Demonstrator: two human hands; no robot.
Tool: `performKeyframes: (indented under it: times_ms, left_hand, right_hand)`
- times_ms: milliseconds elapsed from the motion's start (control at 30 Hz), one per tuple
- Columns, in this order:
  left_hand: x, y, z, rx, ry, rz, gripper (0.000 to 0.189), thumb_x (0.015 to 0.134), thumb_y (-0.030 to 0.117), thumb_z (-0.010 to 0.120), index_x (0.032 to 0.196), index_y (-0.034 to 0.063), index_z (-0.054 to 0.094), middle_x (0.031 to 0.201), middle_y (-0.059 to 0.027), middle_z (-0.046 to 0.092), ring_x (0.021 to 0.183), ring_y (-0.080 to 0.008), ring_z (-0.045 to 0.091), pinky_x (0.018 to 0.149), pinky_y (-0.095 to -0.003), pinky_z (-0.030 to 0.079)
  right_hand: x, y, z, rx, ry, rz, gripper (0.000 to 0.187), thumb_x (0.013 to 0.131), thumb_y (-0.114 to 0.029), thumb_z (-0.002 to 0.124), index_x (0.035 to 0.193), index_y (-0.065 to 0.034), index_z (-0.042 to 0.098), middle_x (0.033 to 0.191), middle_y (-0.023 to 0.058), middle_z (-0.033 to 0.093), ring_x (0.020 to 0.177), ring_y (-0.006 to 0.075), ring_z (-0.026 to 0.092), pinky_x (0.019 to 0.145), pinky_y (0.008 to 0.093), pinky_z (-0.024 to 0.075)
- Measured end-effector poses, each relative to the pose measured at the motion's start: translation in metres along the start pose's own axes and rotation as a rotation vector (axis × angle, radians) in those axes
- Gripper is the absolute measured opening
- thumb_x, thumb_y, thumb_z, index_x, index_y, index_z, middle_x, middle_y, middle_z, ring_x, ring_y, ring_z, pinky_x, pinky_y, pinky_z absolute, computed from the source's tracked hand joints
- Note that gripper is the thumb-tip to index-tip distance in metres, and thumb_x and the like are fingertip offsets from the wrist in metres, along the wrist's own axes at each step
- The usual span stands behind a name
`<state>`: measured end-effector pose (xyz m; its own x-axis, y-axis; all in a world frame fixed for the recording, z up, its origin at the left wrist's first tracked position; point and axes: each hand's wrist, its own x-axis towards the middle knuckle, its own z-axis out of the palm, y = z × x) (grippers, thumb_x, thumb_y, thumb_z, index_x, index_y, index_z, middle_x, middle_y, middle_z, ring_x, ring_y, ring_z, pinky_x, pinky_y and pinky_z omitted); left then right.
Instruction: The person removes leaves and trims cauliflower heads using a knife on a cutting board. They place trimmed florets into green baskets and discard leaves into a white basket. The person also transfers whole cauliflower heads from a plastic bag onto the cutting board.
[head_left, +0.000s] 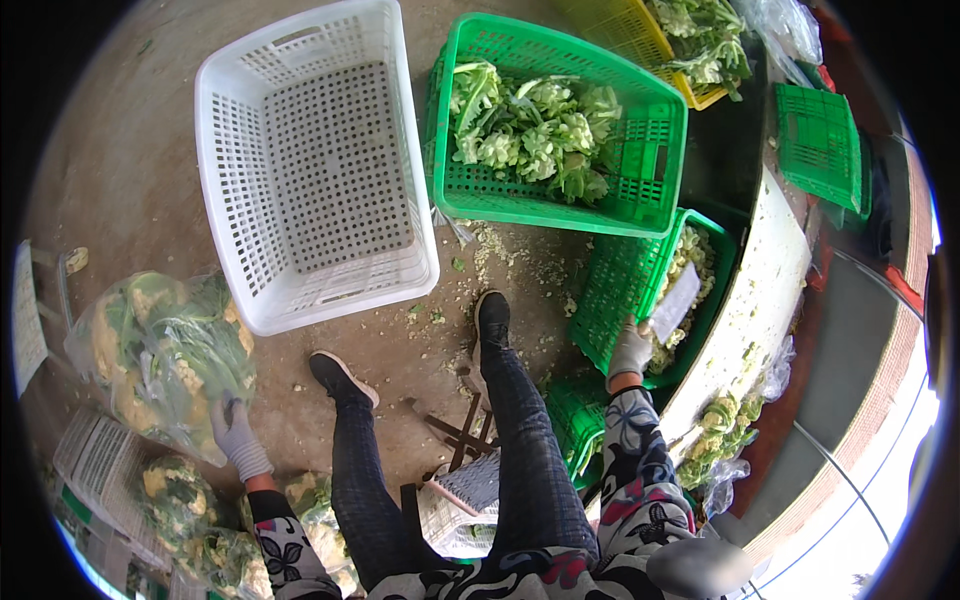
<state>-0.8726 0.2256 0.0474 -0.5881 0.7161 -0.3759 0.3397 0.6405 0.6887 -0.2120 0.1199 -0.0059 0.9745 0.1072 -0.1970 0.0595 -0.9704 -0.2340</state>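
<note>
My left hand (234, 433), in a pale knit glove, grips the near side of a clear plastic bag (169, 352) full of leafy cauliflower heads. In my right hand (631, 348), also gloved, is a broad-bladed knife (676, 303). Its blade lies above the cauliflower florets (694, 247) in a green plastic crate (626, 277), and the handle is hidden in my fist. Ahead of my feet stand a white plastic crate (337, 176) with nothing in it and a larger green crate (559, 214) partly filled with cauliflower leaves and trimmings (540, 139).
A yellow crate (622, 30) with leaves stands at the back right. To my right runs a pale tabletop (765, 277) with scraps. A small folding stool (472, 476) is between my legs. More bagged cauliflower (180, 495) lies behind my left hand. Crumbs (495, 251) litter the floor.
</note>
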Motion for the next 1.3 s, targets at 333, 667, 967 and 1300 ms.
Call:
performKeyframes:
  times_ms: [333,667,967,1300]
  left_hand:
    - [0.024,0.015,-0.060,0.769,0.297,0.059,0.033,0.085,0.024,0.065,0.116,0.0118,0.068,0.110,-0.0151,0.068,0.092,-0.0331,0.064,0.084,-0.0381,0.049]
    - [0.173,0.019,-0.129,0.544,0.350,0.447,0.023,0.088,0.016,0.062,0.110,0.0122,0.066,0.090,-0.0133,0.063,0.080,-0.0269,0.064,0.072,-0.0396,0.054]
    - [0.124,-0.091,-0.189,0.608,-0.224,-0.538,0.054,0.095,0.046,0.047,0.137,0.0125,0.045,0.112,-0.0253,0.065,0.094,-0.0409,0.066,0.082,-0.0493,0.052]
    - [0.217,-0.064,-0.275,-1.616,0.361,-0.577,0.024,0.089,0.010,0.064,0.112,0.0015,0.060,0.090,-0.0164,0.066,0.075,-0.0315,0.068,0.065,-0.0386,0.062]
  right_hand:
    - [0.125,0.094,-0.016,-0.794,0.017,-0.059,0.058,0.099,-0.049,0.051,0.132,-0.0020,0.054,0.127,0.0207,0.062,0.109,0.0369,0.061,0.090,0.0444,0.0500]
    - [-0.256,-0.106,0.033,0.300,-0.641,-0.791,0.029,0.094,-0.014,0.066,0.117,0.0035,0.061,0.110,0.0148,0.066,0.099,0.0218,0.063,0.091,0.0322,0.0517]
    - [-0.726,-0.296,0.107,0.162,-1.406,-1.544,0.020,0.090,-0.007,0.057,0.107,0.0028,0.064,0.109,0.0214,0.065,0.105,0.0375,0.062,0.092,0.0407,0.0490]
    - [-0.748,-0.369,0.254,0.137,-1.642,-0.418,0.052,0.088,-0.027,0.072,0.129,0.0000,0.055,0.118,0.0145,0.066,0.113,0.0318,0.060,0.097,0.0409,0.0471]
